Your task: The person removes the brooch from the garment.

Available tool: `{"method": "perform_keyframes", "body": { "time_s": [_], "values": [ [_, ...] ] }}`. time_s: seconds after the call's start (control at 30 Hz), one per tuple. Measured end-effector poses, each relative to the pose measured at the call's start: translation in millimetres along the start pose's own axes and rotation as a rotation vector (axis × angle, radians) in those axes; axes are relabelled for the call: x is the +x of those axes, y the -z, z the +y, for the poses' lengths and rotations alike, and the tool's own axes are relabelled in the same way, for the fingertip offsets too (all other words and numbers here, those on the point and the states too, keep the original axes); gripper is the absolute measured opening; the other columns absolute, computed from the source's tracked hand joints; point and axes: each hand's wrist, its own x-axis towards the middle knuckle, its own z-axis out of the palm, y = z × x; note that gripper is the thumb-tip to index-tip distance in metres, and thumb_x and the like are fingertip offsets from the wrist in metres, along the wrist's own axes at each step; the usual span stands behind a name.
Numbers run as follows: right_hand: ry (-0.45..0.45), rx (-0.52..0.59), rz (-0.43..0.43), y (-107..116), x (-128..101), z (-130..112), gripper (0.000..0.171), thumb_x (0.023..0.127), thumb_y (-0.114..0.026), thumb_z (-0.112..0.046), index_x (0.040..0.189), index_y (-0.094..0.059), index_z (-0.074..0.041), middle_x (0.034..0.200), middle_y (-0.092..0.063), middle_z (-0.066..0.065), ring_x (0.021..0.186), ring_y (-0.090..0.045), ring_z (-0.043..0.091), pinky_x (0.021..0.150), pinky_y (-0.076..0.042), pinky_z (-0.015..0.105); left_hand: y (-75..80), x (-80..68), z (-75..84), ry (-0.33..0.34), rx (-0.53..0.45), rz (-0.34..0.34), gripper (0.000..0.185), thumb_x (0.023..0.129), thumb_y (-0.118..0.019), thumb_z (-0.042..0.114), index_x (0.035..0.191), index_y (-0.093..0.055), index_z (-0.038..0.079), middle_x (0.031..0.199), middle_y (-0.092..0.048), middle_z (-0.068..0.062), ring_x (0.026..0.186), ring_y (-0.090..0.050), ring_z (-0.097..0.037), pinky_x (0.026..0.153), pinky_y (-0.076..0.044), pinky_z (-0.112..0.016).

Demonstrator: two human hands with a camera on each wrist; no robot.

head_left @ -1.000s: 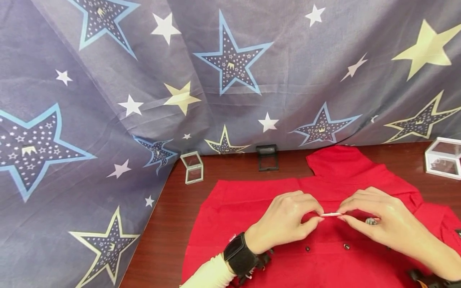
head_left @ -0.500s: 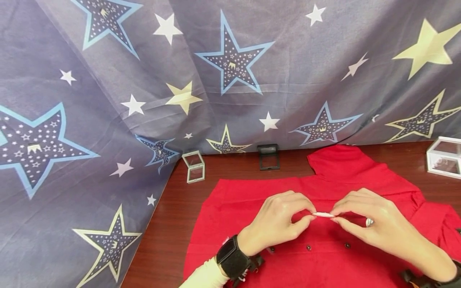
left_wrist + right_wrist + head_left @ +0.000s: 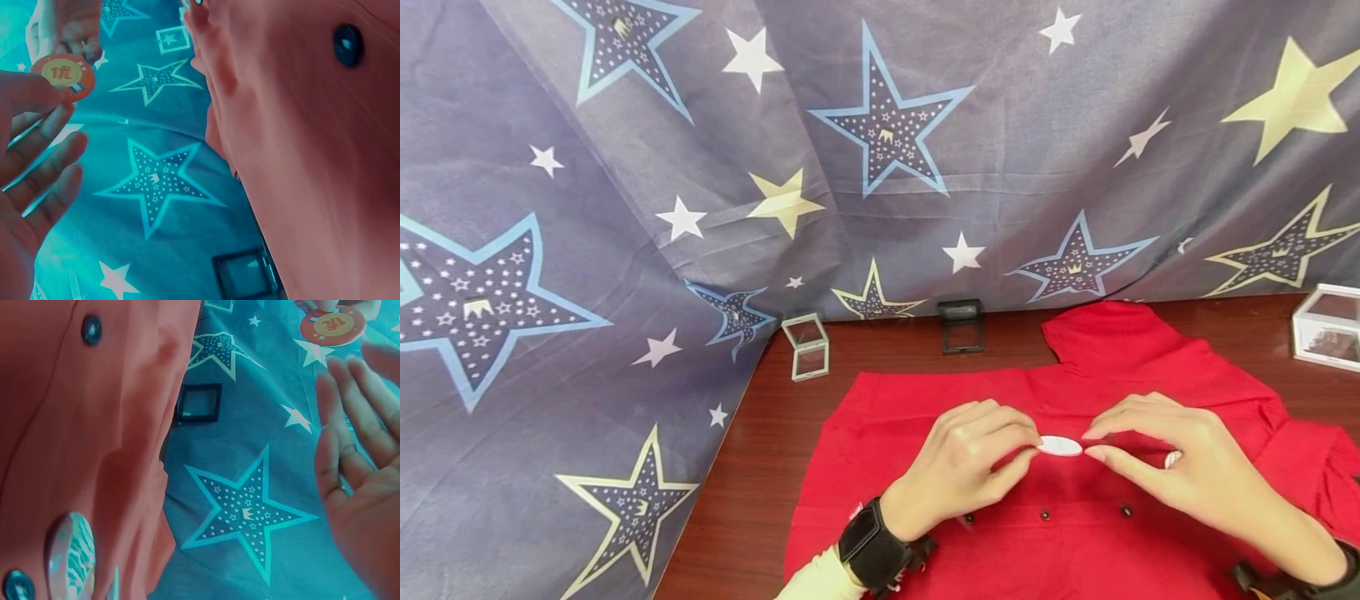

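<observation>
My left hand [image 3: 970,458] pinches the edge of a thin round card [image 3: 1061,446], held tilted above a red shirt [image 3: 917,400]. The card's back is white in the head view. Its other face [image 3: 62,74], in the left wrist view, is orange-red with a yellow centre, a character and a small blue-white ribbon. My right hand [image 3: 1180,458] is beside the card's right edge, thumb and fingers parted, holding nothing. The right wrist view shows that hand [image 3: 365,437] apart from the card. An oval, shiny patterned piece [image 3: 74,562] lies on the shirt near a dark button [image 3: 19,585].
A reddish-brown table [image 3: 722,492] lies under the shirt. Along its back stand a small pale hinged frame [image 3: 808,348], a black one [image 3: 962,327] and a white one [image 3: 1328,327]. A star-patterned curtain [image 3: 1000,150] hangs behind and on the left.
Both hands pinched the card, seen nearly edge-on. Now the right fingers have let go of it, and the left hand has moved left with the card tilted so its white face shows.
</observation>
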Motion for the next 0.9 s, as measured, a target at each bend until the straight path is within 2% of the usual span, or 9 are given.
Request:
{"method": "perform_keyframes", "body": {
  "time_s": [0.1, 0.2, 0.3, 0.47, 0.67, 0.8, 0.9],
  "values": [
    [-0.105, -0.016, -0.036, 0.1, -4.5, 2.6, 0.05, 0.066, -0.094, -0.005, 0.105, -0.077, -0.031, 0.097, -0.072, -0.017, 0.088, -0.063, 0.001, 0.08, -0.045, 0.011, 1.2, -1.3, -0.6, -0.035, 0.04, 0.031, 0.009, 0.091, -0.071, 0.015, 0.099, -0.076, 0.015, 0.105, -0.071, 0.007, 0.089, -0.062, -0.005, 0.079, -0.046, -0.016],
    [-0.2, -0.035, -0.072, -2.2, -7.1, 3.7, 0.045, 0.072, -0.093, -0.009, 0.103, -0.075, -0.035, 0.094, -0.069, -0.024, 0.084, -0.063, -0.003, 0.077, -0.047, 0.011, 1.5, -2.1, -1.3, -0.07, 0.081, 0.059, 0.011, 0.09, -0.07, 0.013, 0.098, -0.076, 0.015, 0.105, -0.071, 0.006, 0.086, -0.062, -0.006, 0.075, -0.046, -0.016],
    [-0.323, -0.017, -0.097, -6.3, -9.4, 1.6, 0.034, 0.079, -0.09, -0.015, 0.1, -0.075, -0.037, 0.088, -0.069, -0.024, 0.077, -0.062, -0.002, 0.07, -0.048, 0.014, 0.7, -3.0, -2.1, -0.096, 0.122, 0.079, 0.012, 0.089, -0.07, 0.013, 0.098, -0.076, 0.014, 0.105, -0.072, 0.005, 0.084, -0.062, -0.007, 0.072, -0.045, -0.016],
    [-0.514, 0.126, -0.14, -15.3, -13.7, -2.8, 0.016, 0.091, -0.081, -0.019, 0.099, -0.075, -0.032, 0.081, -0.073, -0.012, 0.071, -0.068, 0.008, 0.062, -0.051, 0.021, -1.2, -4.2, -3.5, -0.133, 0.174, 0.092, 0.012, 0.09, -0.067, 0.012, 0.098, -0.076, 0.014, 0.105, -0.072, 0.004, 0.081, -0.062, -0.008, 0.069, -0.045, -0.017],
    [-0.639, 0.307, -0.178, -21.1, -15.9, -6.0, 0.01, 0.096, -0.073, -0.017, 0.106, -0.075, -0.018, 0.087, -0.076, 0.0, 0.071, -0.073, 0.019, 0.057, -0.049, 0.025, -3.6, -4.5, -5.6, -0.18, 0.212, 0.099, 0.013, 0.09, -0.064, 0.011, 0.096, -0.075, 0.012, 0.104, -0.073, 0.002, 0.08, -0.062, -0.01, 0.065, -0.043, -0.017],
    [-0.727, 0.343, -0.208, -20.9, -15.9, -8.4, 0.013, 0.099, -0.071, -0.021, 0.109, -0.074, -0.014, 0.083, -0.075, 0.001, 0.07, -0.072, 0.02, 0.052, -0.049, 0.029, -4.3, -4.4, -6.4, -0.217, 0.237, 0.102, 0.012, 0.092, -0.063, 0.01, 0.095, -0.075, 0.012, 0.104, -0.073, 0.0, 0.079, -0.063, -0.011, 0.064, -0.042, -0.018],
    [-0.761, 0.346, -0.213, -20.4, -15.7, -8.9, 0.014, 0.099, -0.07, -0.022, 0.109, -0.074, -0.013, 0.081, -0.075, 0.002, 0.07, -0.071, 0.021, 0.052, -0.049, 0.03, -4.7, -4.1, -6.3, -0.253, 0.268, 0.098, 0.012, 0.093, -0.064, 0.01, 0.096, -0.075, 0.012, 0.104, -0.073, 0.0, 0.079, -0.063, -0.011, 0.063, -0.043, -0.019]
  ]
}}
